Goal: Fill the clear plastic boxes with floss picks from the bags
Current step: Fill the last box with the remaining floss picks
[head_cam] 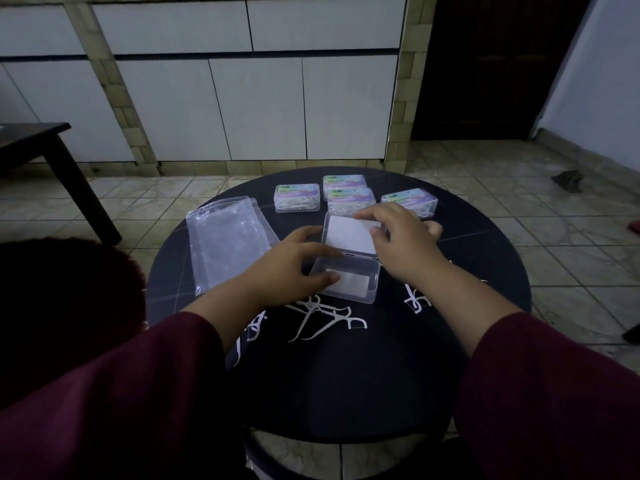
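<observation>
An open clear plastic box (360, 289) lies in the middle of the round black table (346, 382), its lid (349, 233) folded back and showing a white card. My left hand (294, 263) grips the box's left wall, thumb inside the tray. My right hand (401, 237) holds the lid's right edge with curled fingers. White floss picks (322, 315) lie loose in front of the box, and more floss picks (415, 299) lie by my right forearm. Clear plastic bags (225, 244) lie flat to the left.
Several closed boxes with colourful labels (349, 197) stand at the table's far side. A dark wooden table (52, 150) stands at the left, white cabinets behind. Tiled floor surrounds the table, with a grey rag (568, 180) at the right.
</observation>
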